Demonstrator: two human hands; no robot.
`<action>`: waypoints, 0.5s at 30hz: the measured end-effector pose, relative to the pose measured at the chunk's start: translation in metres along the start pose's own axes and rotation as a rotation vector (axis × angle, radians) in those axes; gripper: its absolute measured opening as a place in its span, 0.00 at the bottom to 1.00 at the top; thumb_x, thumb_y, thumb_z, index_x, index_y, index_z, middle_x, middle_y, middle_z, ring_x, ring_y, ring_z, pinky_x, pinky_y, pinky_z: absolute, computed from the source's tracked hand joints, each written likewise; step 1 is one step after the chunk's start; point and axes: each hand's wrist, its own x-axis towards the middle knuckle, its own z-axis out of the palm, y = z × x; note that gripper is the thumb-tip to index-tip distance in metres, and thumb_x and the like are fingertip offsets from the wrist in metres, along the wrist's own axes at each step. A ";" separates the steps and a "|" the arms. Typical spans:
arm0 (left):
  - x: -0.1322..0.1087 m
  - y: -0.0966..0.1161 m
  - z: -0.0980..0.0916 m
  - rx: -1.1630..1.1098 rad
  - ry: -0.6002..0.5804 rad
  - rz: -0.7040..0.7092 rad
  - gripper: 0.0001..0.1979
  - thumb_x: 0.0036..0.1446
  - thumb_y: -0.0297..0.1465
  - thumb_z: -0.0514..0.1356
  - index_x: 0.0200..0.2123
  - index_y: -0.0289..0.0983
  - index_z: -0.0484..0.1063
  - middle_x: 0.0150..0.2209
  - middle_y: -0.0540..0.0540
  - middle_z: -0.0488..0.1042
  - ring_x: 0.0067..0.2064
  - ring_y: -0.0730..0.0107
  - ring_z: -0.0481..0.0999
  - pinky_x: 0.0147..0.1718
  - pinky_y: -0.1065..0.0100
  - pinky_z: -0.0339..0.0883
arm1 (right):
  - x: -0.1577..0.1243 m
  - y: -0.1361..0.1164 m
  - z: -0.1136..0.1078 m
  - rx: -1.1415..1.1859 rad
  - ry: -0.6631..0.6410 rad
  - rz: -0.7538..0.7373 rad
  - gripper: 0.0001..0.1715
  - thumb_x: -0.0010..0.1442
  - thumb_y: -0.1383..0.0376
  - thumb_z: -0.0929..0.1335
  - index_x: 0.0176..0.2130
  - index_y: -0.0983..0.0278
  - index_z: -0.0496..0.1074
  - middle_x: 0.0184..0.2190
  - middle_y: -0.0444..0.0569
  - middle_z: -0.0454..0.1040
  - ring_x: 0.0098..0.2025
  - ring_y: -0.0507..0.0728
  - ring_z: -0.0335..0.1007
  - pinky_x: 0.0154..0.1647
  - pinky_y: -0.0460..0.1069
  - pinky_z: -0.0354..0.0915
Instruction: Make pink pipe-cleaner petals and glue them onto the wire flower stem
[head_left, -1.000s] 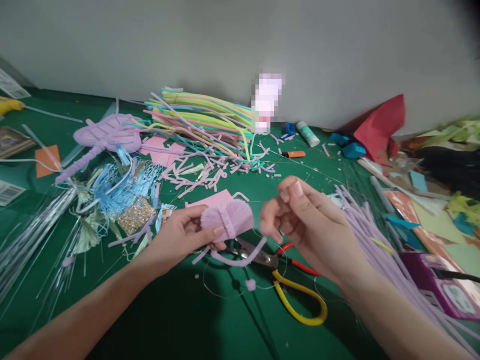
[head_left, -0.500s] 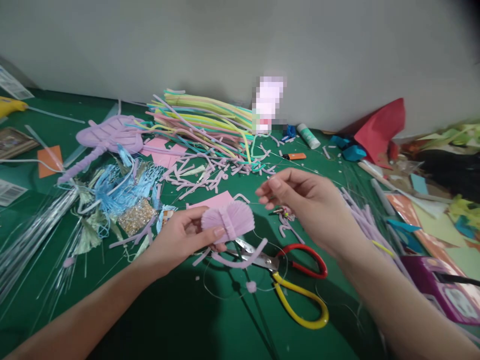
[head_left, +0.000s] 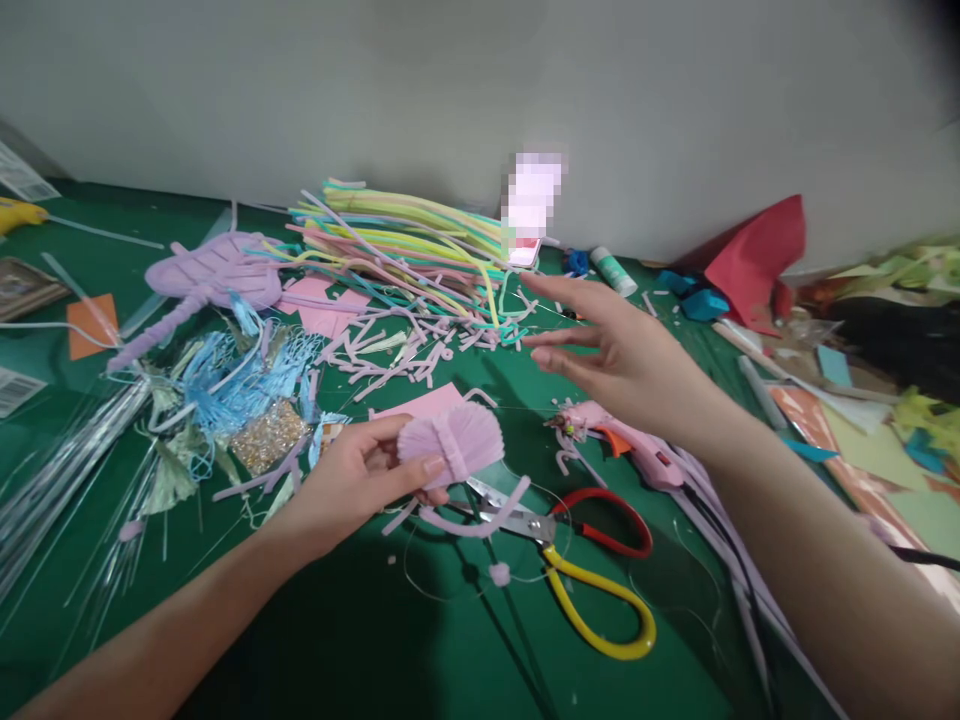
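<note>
My left hand (head_left: pixel 375 470) pinches a fan-shaped purple fuzzy piece (head_left: pixel 476 440) with a band across its middle. Just below that piece lie a curved purple stem (head_left: pixel 480 525) and scissors with one red and one yellow handle (head_left: pixel 600 610). My right hand (head_left: pixel 607 340) is raised to the right with its fingers spread, holding nothing. Beneath the right wrist rests a pink glue gun (head_left: pixel 630 445) with an orange part. Short purple cuttings (head_left: pixel 412 350) are scattered beyond my left hand.
At the back lies a bundle of coloured stems (head_left: pixel 405 240) beside a blurred phone (head_left: pixel 534 205). Blue tassels (head_left: pixel 240 380) and a bag of beads (head_left: pixel 270 437) are on the left. Red paper (head_left: pixel 761 260) and paper scraps lie on the right.
My right hand has moved up and slightly right, and its fingers have spread from a near pinch. The pink glue gun now shows under it. My left hand has barely moved.
</note>
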 end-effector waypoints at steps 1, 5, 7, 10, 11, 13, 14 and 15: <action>0.000 0.000 0.000 0.005 0.002 0.000 0.08 0.52 0.31 0.68 0.36 0.35 0.79 0.30 0.50 0.79 0.28 0.74 0.80 0.31 0.78 0.75 | 0.000 0.000 0.000 -0.018 0.008 0.002 0.15 0.65 0.58 0.65 0.47 0.56 0.78 0.48 0.49 0.78 0.41 0.58 0.78 0.40 0.54 0.74; 0.000 -0.001 0.000 0.014 0.007 -0.001 0.07 0.52 0.31 0.68 0.35 0.35 0.78 0.30 0.50 0.79 0.28 0.74 0.79 0.30 0.77 0.75 | -0.001 0.001 0.001 -0.056 0.146 -0.033 0.14 0.64 0.60 0.65 0.44 0.61 0.79 0.56 0.54 0.71 0.50 0.63 0.74 0.42 0.55 0.74; 0.000 -0.001 -0.001 0.014 0.005 -0.004 0.08 0.52 0.31 0.68 0.36 0.35 0.78 0.31 0.50 0.79 0.28 0.74 0.79 0.31 0.77 0.75 | -0.003 0.001 0.002 0.081 0.180 -0.027 0.20 0.63 0.64 0.66 0.54 0.60 0.72 0.62 0.55 0.64 0.47 0.60 0.76 0.36 0.53 0.75; -0.001 -0.002 -0.002 0.029 0.003 -0.010 0.08 0.53 0.32 0.68 0.37 0.36 0.78 0.32 0.50 0.79 0.29 0.74 0.80 0.32 0.77 0.75 | -0.005 0.000 0.003 0.148 0.114 0.030 0.16 0.62 0.65 0.66 0.49 0.58 0.75 0.45 0.49 0.78 0.32 0.54 0.77 0.34 0.52 0.73; -0.001 -0.001 -0.002 0.033 0.006 -0.014 0.09 0.53 0.32 0.68 0.37 0.36 0.78 0.32 0.50 0.79 0.29 0.74 0.80 0.32 0.76 0.75 | -0.005 0.000 0.003 0.100 0.099 0.029 0.10 0.61 0.64 0.68 0.41 0.58 0.78 0.36 0.46 0.79 0.31 0.55 0.76 0.36 0.53 0.72; 0.000 -0.001 -0.001 0.037 0.017 -0.023 0.09 0.53 0.32 0.68 0.37 0.35 0.78 0.31 0.50 0.78 0.29 0.73 0.80 0.32 0.76 0.75 | -0.007 0.000 0.003 -0.002 0.110 0.010 0.09 0.57 0.60 0.71 0.26 0.58 0.76 0.24 0.45 0.76 0.33 0.58 0.76 0.40 0.55 0.70; -0.001 -0.001 -0.001 0.037 0.022 -0.027 0.09 0.52 0.32 0.68 0.37 0.35 0.78 0.31 0.50 0.78 0.28 0.73 0.80 0.32 0.76 0.75 | -0.008 0.001 0.002 -0.039 0.134 0.003 0.15 0.57 0.57 0.72 0.22 0.59 0.72 0.22 0.45 0.74 0.35 0.60 0.76 0.42 0.56 0.69; -0.001 0.000 -0.001 0.037 0.025 -0.028 0.09 0.52 0.33 0.69 0.36 0.35 0.78 0.31 0.49 0.78 0.28 0.73 0.80 0.31 0.76 0.75 | -0.009 0.002 0.000 -0.073 0.157 -0.002 0.18 0.58 0.55 0.71 0.20 0.59 0.70 0.22 0.46 0.74 0.39 0.62 0.76 0.44 0.57 0.67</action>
